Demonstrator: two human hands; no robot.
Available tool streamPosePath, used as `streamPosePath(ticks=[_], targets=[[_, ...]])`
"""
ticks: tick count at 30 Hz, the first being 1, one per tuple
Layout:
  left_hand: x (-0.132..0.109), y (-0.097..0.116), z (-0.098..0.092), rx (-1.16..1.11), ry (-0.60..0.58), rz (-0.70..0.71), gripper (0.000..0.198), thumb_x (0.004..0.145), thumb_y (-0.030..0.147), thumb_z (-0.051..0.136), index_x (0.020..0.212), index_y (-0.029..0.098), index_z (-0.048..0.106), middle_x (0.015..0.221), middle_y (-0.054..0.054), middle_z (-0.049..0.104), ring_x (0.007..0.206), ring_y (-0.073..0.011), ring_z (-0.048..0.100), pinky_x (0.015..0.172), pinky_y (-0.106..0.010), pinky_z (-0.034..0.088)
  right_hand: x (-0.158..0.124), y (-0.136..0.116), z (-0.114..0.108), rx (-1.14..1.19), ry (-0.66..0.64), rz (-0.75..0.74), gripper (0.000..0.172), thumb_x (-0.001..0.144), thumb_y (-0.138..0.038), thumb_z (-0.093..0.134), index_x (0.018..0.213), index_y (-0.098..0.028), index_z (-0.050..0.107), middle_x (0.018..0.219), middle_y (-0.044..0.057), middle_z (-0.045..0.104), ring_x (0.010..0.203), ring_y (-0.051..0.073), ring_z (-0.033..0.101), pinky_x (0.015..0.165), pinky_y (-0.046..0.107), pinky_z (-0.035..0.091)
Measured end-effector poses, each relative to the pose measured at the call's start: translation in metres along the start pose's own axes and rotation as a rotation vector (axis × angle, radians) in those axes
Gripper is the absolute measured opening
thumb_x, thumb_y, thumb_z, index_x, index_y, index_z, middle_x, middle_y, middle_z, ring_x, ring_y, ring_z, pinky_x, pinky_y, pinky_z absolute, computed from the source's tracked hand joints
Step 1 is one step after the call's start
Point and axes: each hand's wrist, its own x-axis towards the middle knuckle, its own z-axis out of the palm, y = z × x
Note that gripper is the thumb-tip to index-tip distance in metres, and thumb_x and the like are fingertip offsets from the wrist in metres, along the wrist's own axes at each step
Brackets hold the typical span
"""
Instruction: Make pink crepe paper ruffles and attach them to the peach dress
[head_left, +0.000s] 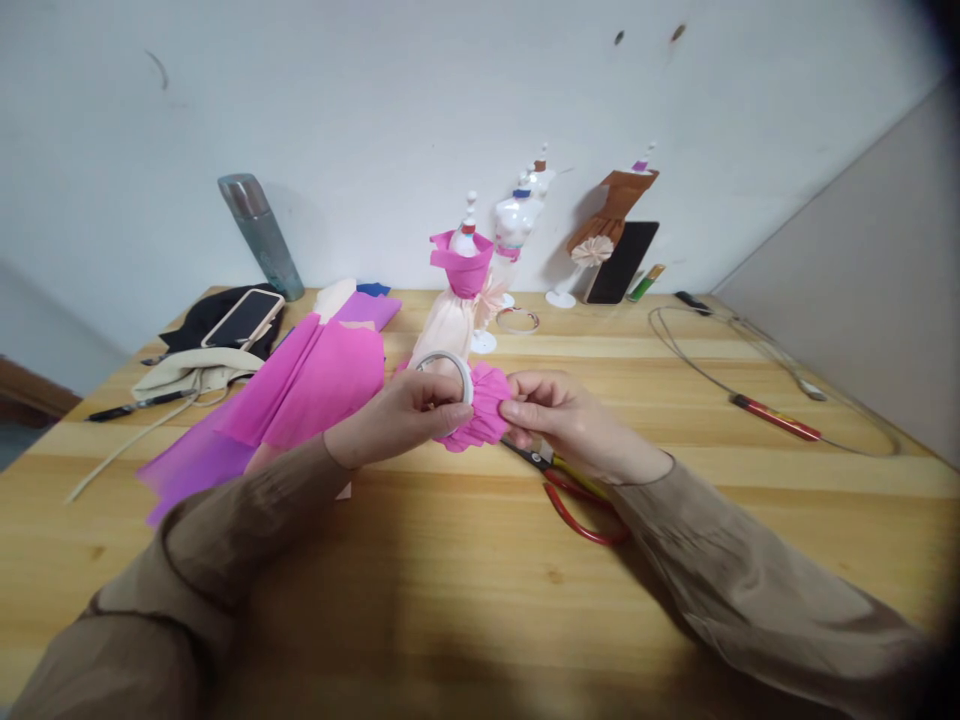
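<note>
My left hand (397,418) is closed around a white tape roll (448,364) and pinches the left side of a gathered piece of pink crepe paper (484,408). My right hand (559,420) pinches the same pink piece from the right. Both hands hover just above the wooden table (465,580), near its middle. Directly behind them stands a small mannequin (459,290) wearing a pink paper top and a pale peach skirt.
Red-handled scissors (577,495) lie under my right wrist. Pink and purple paper sheets (300,390) spread at left, with a phone (244,318), black pen (131,406) and grey flask (261,235). More mannequins (517,225), a dark tablet (622,262), a cable and red pen (776,418) sit right.
</note>
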Motion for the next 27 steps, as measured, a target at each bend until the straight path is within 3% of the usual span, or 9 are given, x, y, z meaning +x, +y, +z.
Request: streamPosePath(ticks=[4, 10, 17, 24, 27], targets=[[0.0002, -0.0004, -0.0001, -0.044, -0.012, -0.010, 0.036, 0.083, 0.025, 0.053, 0.053, 0.017, 0.034, 0.062, 0.003, 0.034, 0.059, -0.0084, 0.033, 0.054, -0.025, 0.028, 0.0013, 0.0014, -0.0015, -0.126, 0.020, -0.073, 0.033, 0.072, -0.042, 0.077, 0.066, -0.015, 0.059, 0.055, -0.003, 0.053, 0.052, 0.008, 0.043, 0.050, 0.023, 0.032], [0.0006, -0.0014, -0.0010, -0.068, 0.022, -0.028, 0.036, 0.085, 0.028, 0.053, 0.054, 0.017, 0.038, 0.059, 0.004, 0.037, 0.057, -0.0084, 0.036, 0.053, -0.025, 0.029, -0.0009, -0.0003, -0.0017, 0.062, 0.019, -0.045, 0.032, 0.073, -0.044, 0.076, 0.073, -0.016, 0.060, 0.057, -0.003, 0.056, 0.050, 0.008, 0.046, 0.049, 0.023, 0.033], [0.0009, -0.0036, 0.0005, -0.147, 0.008, -0.065, 0.039, 0.084, 0.036, 0.056, 0.054, 0.016, 0.040, 0.055, 0.004, 0.037, 0.054, -0.0074, 0.035, 0.051, -0.023, 0.027, 0.0007, 0.0047, 0.0064, -0.043, 0.081, -0.035, 0.031, 0.070, -0.037, 0.078, 0.071, -0.016, 0.055, 0.059, -0.004, 0.053, 0.051, 0.008, 0.042, 0.050, 0.023, 0.031], [-0.0007, -0.0057, 0.0020, -0.284, 0.008, -0.109, 0.041, 0.083, 0.040, 0.059, 0.054, 0.015, 0.042, 0.054, 0.005, 0.040, 0.052, -0.0066, 0.035, 0.051, -0.022, 0.027, -0.0018, 0.0015, 0.0033, -0.504, 0.171, -0.349, 0.026, 0.079, -0.028, 0.067, 0.064, -0.018, 0.050, 0.062, -0.004, 0.046, 0.058, 0.010, 0.040, 0.056, 0.026, 0.032], [-0.0009, -0.0068, 0.0019, -0.294, 0.008, -0.119, 0.042, 0.082, 0.041, 0.060, 0.055, 0.015, 0.042, 0.054, 0.005, 0.039, 0.052, -0.0066, 0.034, 0.051, -0.022, 0.026, -0.0026, -0.0011, 0.0021, -0.363, 0.068, -0.245, 0.024, 0.080, -0.035, 0.066, 0.071, -0.017, 0.054, 0.064, -0.002, 0.051, 0.059, 0.011, 0.044, 0.056, 0.026, 0.035]])
